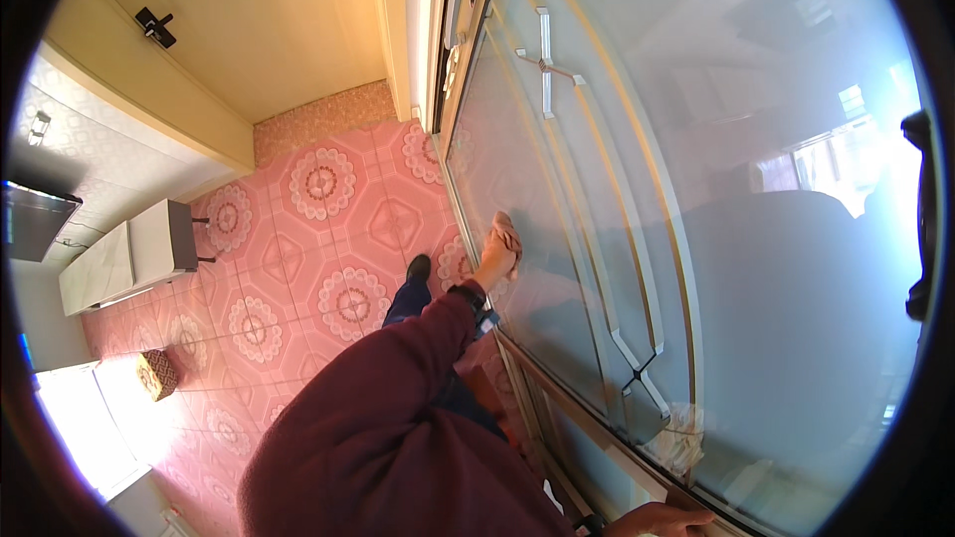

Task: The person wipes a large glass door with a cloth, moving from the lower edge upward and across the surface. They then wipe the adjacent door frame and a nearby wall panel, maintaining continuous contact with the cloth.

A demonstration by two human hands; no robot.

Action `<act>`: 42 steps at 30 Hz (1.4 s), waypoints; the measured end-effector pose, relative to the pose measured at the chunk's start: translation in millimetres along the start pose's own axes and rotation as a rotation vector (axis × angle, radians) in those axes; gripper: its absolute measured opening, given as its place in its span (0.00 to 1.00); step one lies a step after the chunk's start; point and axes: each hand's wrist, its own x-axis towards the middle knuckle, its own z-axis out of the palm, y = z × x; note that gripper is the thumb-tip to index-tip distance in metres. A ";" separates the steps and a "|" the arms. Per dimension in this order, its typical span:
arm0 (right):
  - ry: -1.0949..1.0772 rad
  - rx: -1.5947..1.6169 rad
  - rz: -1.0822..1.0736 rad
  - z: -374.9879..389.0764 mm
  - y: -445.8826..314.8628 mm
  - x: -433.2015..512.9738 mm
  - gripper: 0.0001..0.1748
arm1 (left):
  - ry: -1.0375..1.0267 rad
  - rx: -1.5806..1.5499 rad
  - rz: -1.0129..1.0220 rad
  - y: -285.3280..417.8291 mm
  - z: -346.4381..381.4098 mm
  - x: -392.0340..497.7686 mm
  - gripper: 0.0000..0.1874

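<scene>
My left hand (501, 253), at the end of a maroon sleeve (358, 365), presses a tan-pink cloth (505, 230) against the lower part of a glossy glass door panel (761, 298). Gold strips (664, 201) and silver crossed fittings (545, 63) decorate this panel. A dark band circles my left wrist. At the bottom rim of the view, my right hand (653, 520) lies against the brown frame edge (597, 441) of the panel. The picture's edge cuts it off, so its grip is partly hidden.
Patterned pink tiles (298, 313) cover the floor, where my dark shoe (420, 268) stands. A cream door (261, 7) with a black handle (156, 27) is ahead. To the left are a low cabinet (134, 253), a wall-mounted screen (37, 220) and a patterned box-like stool (157, 374).
</scene>
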 end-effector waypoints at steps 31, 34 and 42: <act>0.087 -0.086 -0.002 -6.2 14.7 -4.6 0.67 | 0.330 -0.023 0.953 333.7 -149.9 -14.5 0.34; 0.080 -0.043 0.039 -6.7 14.6 -4.4 0.67 | -0.260 -0.013 0.914 291.0 -136.1 -86.2 0.26; 0.084 -0.205 0.042 -16.7 41.8 -9.7 0.59 | 0.386 -0.117 0.831 366.6 -192.5 33.0 0.24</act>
